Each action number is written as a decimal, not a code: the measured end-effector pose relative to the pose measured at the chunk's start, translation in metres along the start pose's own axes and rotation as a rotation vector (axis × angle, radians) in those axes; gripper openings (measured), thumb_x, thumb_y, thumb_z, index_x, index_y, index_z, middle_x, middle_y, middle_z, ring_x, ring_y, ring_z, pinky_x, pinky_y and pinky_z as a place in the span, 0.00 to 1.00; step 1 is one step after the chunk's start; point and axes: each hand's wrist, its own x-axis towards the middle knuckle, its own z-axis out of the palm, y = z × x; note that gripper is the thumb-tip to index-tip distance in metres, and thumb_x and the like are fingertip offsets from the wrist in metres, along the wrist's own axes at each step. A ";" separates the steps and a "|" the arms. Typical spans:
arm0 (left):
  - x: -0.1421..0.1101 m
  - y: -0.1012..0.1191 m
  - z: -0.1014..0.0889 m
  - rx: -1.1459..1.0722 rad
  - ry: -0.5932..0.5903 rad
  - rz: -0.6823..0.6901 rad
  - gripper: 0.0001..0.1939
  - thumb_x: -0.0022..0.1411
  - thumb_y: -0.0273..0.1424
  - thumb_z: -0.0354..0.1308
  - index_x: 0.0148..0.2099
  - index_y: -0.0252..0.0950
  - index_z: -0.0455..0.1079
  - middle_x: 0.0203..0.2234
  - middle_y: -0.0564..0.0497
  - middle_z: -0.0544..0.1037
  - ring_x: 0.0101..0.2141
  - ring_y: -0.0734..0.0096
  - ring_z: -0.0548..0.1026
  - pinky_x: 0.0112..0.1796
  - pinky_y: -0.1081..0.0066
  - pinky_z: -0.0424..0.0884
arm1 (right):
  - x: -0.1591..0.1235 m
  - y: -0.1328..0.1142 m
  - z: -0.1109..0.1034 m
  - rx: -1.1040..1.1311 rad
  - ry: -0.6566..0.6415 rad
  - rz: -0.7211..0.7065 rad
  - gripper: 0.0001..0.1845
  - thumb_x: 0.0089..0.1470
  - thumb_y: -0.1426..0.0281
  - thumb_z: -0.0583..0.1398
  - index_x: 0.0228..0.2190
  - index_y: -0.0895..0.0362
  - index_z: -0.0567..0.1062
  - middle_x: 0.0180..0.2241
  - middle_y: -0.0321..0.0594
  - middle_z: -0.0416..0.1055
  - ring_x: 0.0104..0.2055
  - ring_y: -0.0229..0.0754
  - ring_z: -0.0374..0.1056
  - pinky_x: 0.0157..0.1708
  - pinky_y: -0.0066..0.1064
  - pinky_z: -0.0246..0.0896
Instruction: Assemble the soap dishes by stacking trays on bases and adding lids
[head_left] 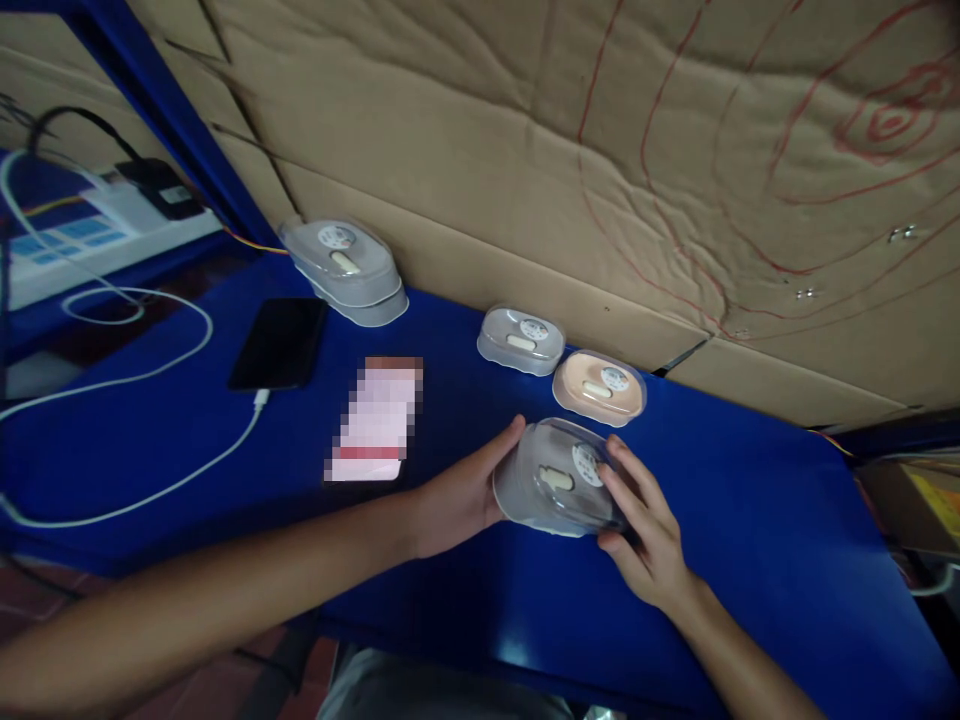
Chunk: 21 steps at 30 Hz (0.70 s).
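In the middle of the front half of the blue table I have a grey, oval plastic box (555,480) with a clear lid, a round white label and a small cream-coloured piece on top. My left hand (480,485) grips its left side, thumb up along the edge and the other fingers partly hidden beneath. My right hand (645,525) holds the right side, with fingertips on the lid near the label. Just behind it sit a similar grey box (520,342) and a peach-coloured box (600,388). Whether the lid is fully seated I cannot tell.
Stacked grey boxes (349,270) stand at the back left. A black phone (277,343) with a white cable and a second phone (379,420), its screen blurred, lie to the left. A power strip (112,245) is at far left. Cardboard (450,150) walls the table's back edge.
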 end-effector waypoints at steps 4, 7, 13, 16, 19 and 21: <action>0.001 0.000 -0.001 0.011 0.010 0.042 0.30 0.71 0.55 0.56 0.61 0.39 0.76 0.52 0.44 0.84 0.59 0.52 0.75 0.58 0.60 0.67 | 0.002 0.002 0.000 0.000 -0.068 -0.019 0.34 0.71 0.58 0.56 0.73 0.46 0.56 0.75 0.49 0.50 0.75 0.64 0.52 0.66 0.61 0.63; 0.002 0.000 -0.002 0.026 0.032 0.060 0.29 0.70 0.54 0.58 0.61 0.40 0.76 0.50 0.45 0.84 0.57 0.53 0.77 0.56 0.61 0.68 | 0.001 0.002 0.000 0.009 -0.113 -0.030 0.35 0.71 0.60 0.57 0.73 0.47 0.54 0.75 0.48 0.47 0.76 0.63 0.48 0.68 0.62 0.59; 0.001 0.000 -0.002 0.054 0.066 0.004 0.33 0.69 0.60 0.54 0.57 0.39 0.78 0.49 0.44 0.84 0.55 0.53 0.77 0.54 0.60 0.69 | 0.002 -0.001 -0.002 0.017 -0.158 -0.021 0.37 0.70 0.62 0.59 0.73 0.46 0.54 0.75 0.47 0.46 0.77 0.65 0.45 0.69 0.63 0.58; 0.000 0.002 0.000 0.090 0.114 0.018 0.32 0.69 0.59 0.55 0.58 0.40 0.78 0.50 0.45 0.84 0.55 0.53 0.77 0.54 0.61 0.70 | 0.003 -0.002 0.000 0.038 -0.182 0.015 0.38 0.68 0.64 0.61 0.73 0.46 0.55 0.74 0.49 0.49 0.76 0.64 0.47 0.69 0.61 0.58; 0.000 0.004 0.000 0.150 0.157 0.049 0.31 0.69 0.58 0.57 0.59 0.41 0.76 0.53 0.45 0.82 0.57 0.53 0.75 0.54 0.61 0.69 | 0.003 -0.004 0.003 0.037 -0.183 0.023 0.38 0.66 0.66 0.65 0.71 0.45 0.57 0.73 0.49 0.49 0.76 0.64 0.46 0.69 0.62 0.58; -0.001 0.004 -0.001 0.191 0.162 0.041 0.32 0.68 0.58 0.58 0.61 0.42 0.74 0.56 0.44 0.80 0.59 0.52 0.74 0.54 0.60 0.70 | 0.004 -0.005 0.003 0.059 -0.161 0.036 0.39 0.63 0.64 0.67 0.69 0.45 0.59 0.71 0.51 0.50 0.76 0.65 0.47 0.68 0.63 0.59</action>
